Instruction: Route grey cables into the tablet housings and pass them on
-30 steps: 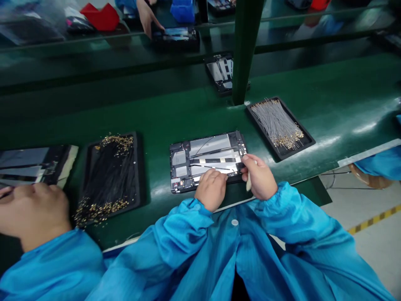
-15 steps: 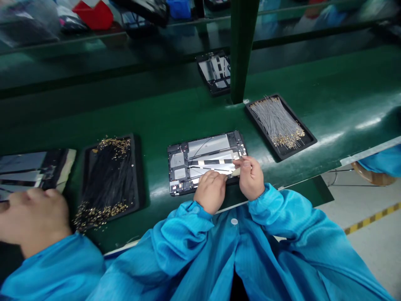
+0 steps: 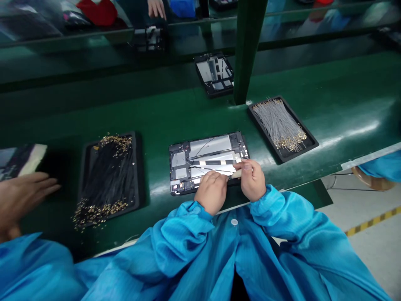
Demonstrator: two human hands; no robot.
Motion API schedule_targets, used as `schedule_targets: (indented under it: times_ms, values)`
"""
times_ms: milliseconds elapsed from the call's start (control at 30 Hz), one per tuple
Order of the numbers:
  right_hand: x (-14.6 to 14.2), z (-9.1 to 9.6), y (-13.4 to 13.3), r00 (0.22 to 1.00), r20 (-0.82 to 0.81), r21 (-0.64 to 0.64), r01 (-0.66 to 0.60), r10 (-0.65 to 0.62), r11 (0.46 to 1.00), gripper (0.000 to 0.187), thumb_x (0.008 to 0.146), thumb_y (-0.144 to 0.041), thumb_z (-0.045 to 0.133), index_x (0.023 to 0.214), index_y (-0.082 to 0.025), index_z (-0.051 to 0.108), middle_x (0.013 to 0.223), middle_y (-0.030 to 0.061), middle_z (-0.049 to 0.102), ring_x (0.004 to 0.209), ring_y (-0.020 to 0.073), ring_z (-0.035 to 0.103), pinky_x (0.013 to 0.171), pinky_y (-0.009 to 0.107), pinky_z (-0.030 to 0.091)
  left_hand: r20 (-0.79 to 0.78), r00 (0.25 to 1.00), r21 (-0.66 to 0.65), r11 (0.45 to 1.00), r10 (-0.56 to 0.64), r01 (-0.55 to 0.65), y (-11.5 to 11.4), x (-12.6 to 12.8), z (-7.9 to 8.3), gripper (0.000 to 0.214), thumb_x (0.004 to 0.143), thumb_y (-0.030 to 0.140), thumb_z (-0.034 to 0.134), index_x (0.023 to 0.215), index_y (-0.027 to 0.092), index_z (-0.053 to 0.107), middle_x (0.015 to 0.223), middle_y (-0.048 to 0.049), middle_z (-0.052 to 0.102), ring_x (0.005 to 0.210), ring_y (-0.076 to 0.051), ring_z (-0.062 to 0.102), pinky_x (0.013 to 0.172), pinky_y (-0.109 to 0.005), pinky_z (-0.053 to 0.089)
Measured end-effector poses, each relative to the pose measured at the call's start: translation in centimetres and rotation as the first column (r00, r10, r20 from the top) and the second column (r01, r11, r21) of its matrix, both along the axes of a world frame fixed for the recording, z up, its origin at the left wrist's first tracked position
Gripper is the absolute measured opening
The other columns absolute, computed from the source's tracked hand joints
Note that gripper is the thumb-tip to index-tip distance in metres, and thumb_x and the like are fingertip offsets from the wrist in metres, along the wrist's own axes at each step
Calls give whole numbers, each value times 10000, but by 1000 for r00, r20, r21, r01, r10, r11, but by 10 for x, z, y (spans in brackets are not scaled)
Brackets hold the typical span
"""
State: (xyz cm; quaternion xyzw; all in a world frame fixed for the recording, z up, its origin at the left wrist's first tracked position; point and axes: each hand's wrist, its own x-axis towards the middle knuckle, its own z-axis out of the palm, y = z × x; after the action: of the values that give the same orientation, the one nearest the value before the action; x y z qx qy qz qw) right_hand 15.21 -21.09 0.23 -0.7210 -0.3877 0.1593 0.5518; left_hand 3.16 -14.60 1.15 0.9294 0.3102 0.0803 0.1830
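Note:
An opened tablet (image 3: 200, 161) lies with its back off on the green belt (image 3: 175, 113) in front of me. My left hand (image 3: 212, 191) rests curled on its near edge, fingertips pinched over a thin black wire. My right hand (image 3: 252, 177) is closed around a small pale stick tool (image 3: 237, 173), whose tip presses on the tablet's silver shield near the right side.
A black tray of black wires with gold ends (image 3: 108, 177) sits to the left, a tray of grey wires (image 3: 282, 125) to the right. A green post (image 3: 246, 50) stands behind. Another opened tablet (image 3: 214, 73) lies farther back. A co-worker's hand (image 3: 21, 198) reaches in at left.
My right hand turned the pale tool from hanging beside the tablet to pressing on its shield. The co-worker's hand at left opened and slid a device leftward. The far tablet moved.

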Motion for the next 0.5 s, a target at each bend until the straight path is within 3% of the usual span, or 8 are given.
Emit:
schedule_targets:
  times_ms: [133, 300, 500]
  values:
    - [1, 9, 0, 997, 56, -65, -55, 59, 996, 246, 862, -370, 333, 878, -232, 536, 816, 25, 668, 829, 167, 612, 789, 312, 454, 11, 1000, 1, 1000, 10, -10, -1, 0, 0, 241, 833, 185, 379, 829, 137, 615, 819, -96, 611, 842, -215, 515, 825, -381, 393]
    - [2, 20, 3, 962, 120, -115, -231, 245, 966, 250, 840, -371, 379, 830, -223, 579, 834, 37, 662, 827, 180, 612, 776, 299, 459, 45, 999, 31, 999, 9, -10, 0, -1, -4, 225, 819, 168, 397, 834, 144, 621, 817, -91, 612, 872, -222, 521, 841, -383, 399]
    - [5, 2, 5, 991, -99, -11, 94, -95, 996, 293, 869, -405, 322, 907, -191, 518, 731, 25, 652, 716, 159, 624, 645, 295, 495, 82, 996, 83, 996, 20, -27, -1, -1, -6, 232, 834, 202, 401, 797, 146, 624, 795, -79, 629, 834, -206, 541, 841, -376, 414]
